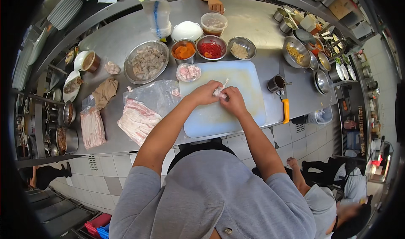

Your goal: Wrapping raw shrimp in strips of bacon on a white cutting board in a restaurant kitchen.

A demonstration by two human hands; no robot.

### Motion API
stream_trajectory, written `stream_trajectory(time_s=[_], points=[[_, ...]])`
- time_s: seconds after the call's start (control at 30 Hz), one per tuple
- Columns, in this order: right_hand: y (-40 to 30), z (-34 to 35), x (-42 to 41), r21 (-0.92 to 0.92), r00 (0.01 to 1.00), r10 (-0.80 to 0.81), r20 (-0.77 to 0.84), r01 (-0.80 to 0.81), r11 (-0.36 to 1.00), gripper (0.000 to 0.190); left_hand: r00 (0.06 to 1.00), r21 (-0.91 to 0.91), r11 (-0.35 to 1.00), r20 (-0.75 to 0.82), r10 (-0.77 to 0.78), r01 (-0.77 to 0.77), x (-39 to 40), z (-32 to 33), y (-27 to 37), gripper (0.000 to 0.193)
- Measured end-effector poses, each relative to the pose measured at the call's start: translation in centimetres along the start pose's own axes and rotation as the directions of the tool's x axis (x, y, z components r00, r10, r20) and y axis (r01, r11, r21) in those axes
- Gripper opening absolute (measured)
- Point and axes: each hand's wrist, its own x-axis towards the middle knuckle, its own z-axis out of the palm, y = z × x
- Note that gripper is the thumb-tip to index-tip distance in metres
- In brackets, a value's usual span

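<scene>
Over a pale blue cutting board (221, 118), my left hand (206, 92) and my right hand (233, 100) meet. Both grip one small parcel of raw meat in clear plastic film (219, 92), and a thin twisted end of it sticks up beyond the fingers. The fingers hide much of the parcel. At the board's far left corner sits a round clear container of raw meat pieces (189, 72). Left of the board, a slab of raw ribs (139, 118) lies partly on a clear plastic sheet (155, 95) with meat scraps.
Behind the board stand a bowl of diced raw meat (147, 61), sliced carrots (183, 51), red shreds (211, 49) and pale slices (239, 50). An orange-handled knife (285, 109) lies right, by a dark sauce pot (276, 83). Another person's hand (215, 5) rests across the table; a person (326, 204) stands behind right.
</scene>
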Motion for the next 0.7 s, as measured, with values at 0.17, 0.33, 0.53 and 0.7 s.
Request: stream_trajectory(time_s=[0.17,0.33,0.53,0.7], points=[[0.8,-0.3,0.9,0.024,0.998,0.037,-0.055,-0.036,0.999,0.030,0.996,0.116,0.993,0.088,-0.031,0.020,1.2,-0.1,0.3,0.037],[-0.7,-0.3,1.4,-0.025,0.988,-0.063,-0.143,0.060,0.998,0.028,0.993,0.202,0.979,0.112,-0.045,0.021,3.2,-0.6,-1.0,0.035],[2.0,-1.2,3.6,-0.089,0.998,0.063,0.007,-0.062,0.994,0.034,0.984,0.239,0.958,-0.122,-0.130,0.157,4.0,0.1,0.5,0.048],[0.7,-2.2,4.2,-0.096,0.989,0.003,-0.150,-0.018,0.995,0.036,0.883,-0.066,0.991,-0.450,-0.134,0.117,1.7,0.8,1.3,0.048]])
